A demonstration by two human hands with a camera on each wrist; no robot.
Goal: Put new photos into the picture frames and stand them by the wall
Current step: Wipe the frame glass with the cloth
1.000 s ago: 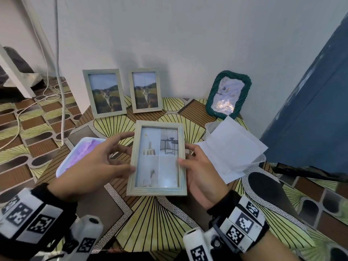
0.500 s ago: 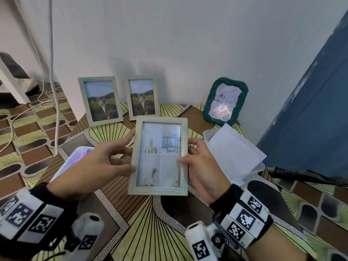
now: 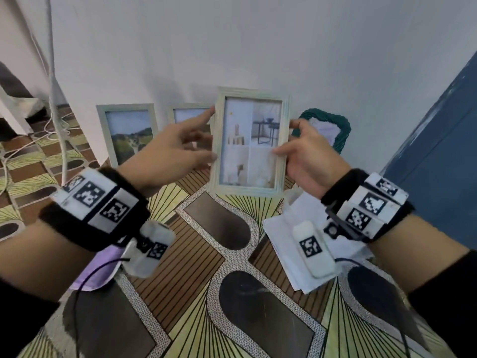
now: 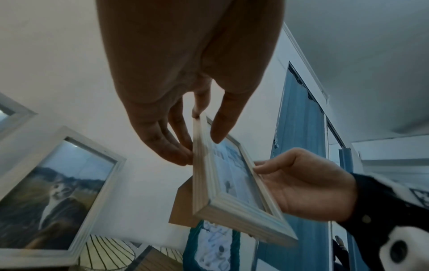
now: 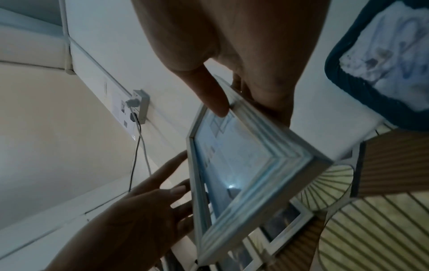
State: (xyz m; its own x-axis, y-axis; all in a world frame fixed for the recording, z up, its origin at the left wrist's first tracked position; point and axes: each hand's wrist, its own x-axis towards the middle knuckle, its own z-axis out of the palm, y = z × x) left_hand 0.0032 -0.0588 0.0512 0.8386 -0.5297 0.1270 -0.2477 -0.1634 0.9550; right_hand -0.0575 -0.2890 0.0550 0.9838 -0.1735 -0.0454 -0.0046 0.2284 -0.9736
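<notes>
White wall (image 3: 232, 42) behind a patterned desk (image 3: 219, 254). Both hands hold a pale picture frame (image 3: 249, 143) upright in the air: left hand (image 3: 167, 153) pinches its left edge, right hand (image 3: 309, 156) grips its right edge. Two cat-photo frames (image 3: 127, 134) and a green frame (image 3: 335, 125) lean on the wall.

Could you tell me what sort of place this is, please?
Probably a room in a home: a patterned table against a plain white wall, a blue door on the right, and a wall socket with plugged-in cables.

white wall (image 3: 258, 42), blue door (image 3: 438, 140), patterned floor covering (image 3: 232, 293)
</notes>
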